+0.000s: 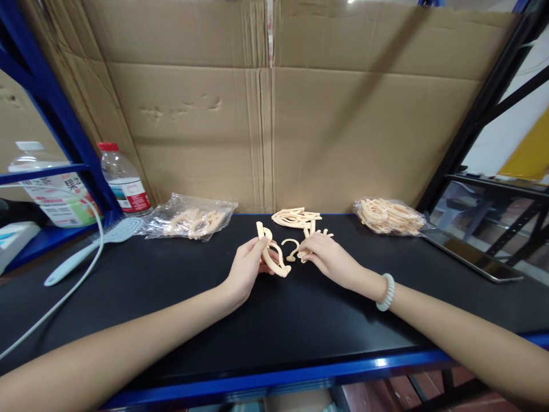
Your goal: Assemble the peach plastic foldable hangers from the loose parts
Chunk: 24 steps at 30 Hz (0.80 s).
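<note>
My left hand (249,266) is closed around a curved beige plastic hanger arm (274,264), raised above the black tabletop. A second bent beige part shows by its upper end, but I cannot tell whether the two are joined. My right hand (328,257) reaches down to a cluster of small beige pieces (326,233), fingertips pinched at a small beige plastic piece (302,257); the fingers hide most of it. Between the hands, a loose beige hanger hook (291,246) lies on the table. Just behind is a stack of curved beige hanger arms (295,217).
Clear bags of beige parts lie at the back left (193,220) and back right (388,217). On the left are a pale hairbrush (94,246), a white cable (92,269) and a red-capped bottle (124,183). A flat tablet-like device (476,257) lies right. Cardboard (193,114) walls the back.
</note>
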{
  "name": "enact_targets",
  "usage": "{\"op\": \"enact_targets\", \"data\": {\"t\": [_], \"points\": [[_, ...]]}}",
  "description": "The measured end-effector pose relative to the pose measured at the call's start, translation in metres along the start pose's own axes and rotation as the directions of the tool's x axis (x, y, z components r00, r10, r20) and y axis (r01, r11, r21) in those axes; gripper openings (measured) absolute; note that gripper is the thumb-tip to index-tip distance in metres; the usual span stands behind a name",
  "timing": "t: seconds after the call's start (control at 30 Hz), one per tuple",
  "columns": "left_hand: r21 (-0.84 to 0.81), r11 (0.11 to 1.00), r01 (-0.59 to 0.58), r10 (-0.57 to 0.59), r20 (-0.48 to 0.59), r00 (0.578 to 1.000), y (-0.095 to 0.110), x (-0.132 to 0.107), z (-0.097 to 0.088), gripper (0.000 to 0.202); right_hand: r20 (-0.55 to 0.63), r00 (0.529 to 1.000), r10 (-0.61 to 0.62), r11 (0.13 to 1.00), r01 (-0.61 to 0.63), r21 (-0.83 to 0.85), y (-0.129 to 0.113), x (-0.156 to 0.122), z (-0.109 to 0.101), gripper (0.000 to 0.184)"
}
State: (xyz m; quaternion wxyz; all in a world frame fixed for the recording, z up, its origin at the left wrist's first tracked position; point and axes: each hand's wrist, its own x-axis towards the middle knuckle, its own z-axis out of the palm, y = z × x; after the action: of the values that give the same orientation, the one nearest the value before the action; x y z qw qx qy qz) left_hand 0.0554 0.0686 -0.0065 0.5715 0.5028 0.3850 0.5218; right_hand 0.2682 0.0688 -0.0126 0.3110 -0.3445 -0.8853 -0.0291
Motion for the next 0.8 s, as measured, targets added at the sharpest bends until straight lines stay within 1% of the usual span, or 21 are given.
{"op": "enact_targets", "data": {"t": [0.1,0.23,0.37,0.57,0.67,0.73,0.8], "points": [[0.007,1.0,0.0,0.0,0.006,1.0,0.0,0.0,0.0,0.031,0.014,1.0,0.024,0.999,-0.025,0.036,0.0,0.003,0.005,0.01],[0.015,1.0,0.005,-0.005,0.011,1.0,0.001,0.0,0.001,0.031,0.034,0.998,0.053,0.997,-0.055,0.045,0.001,0.004,0.006,0.012],[0.014,1.0,0.006,-0.006,0.014,1.0,0.002,0.0,0.001,0.033,0.058,0.997,0.052,0.998,-0.054,0.037,-0.001,0.002,0.003,0.014],[0.008,1.0,0.001,-0.002,0.018,1.0,0.0,0.0,0.0,0.034,0.087,0.995,0.044,0.999,-0.042,-0.033,-0.003,0.001,-0.002,0.008],[0.01,1.0,0.003,-0.003,0.026,1.0,-0.001,0.0,0.0,0.034,0.089,0.995,0.049,0.998,-0.045,-0.046,0.0,0.0,-0.008,0.009],[0.014,1.0,0.004,-0.005,0.027,1.0,-0.001,0.0,-0.001,0.033,0.093,0.994,0.062,0.998,-0.059,-0.026,0.004,0.001,-0.017,0.011],[0.02,1.0,0.007,-0.008,0.028,1.0,-0.001,0.001,-0.001,0.031,0.091,0.991,0.103,0.994,-0.105,0.013,0.01,0.001,-0.028,0.013]]}}
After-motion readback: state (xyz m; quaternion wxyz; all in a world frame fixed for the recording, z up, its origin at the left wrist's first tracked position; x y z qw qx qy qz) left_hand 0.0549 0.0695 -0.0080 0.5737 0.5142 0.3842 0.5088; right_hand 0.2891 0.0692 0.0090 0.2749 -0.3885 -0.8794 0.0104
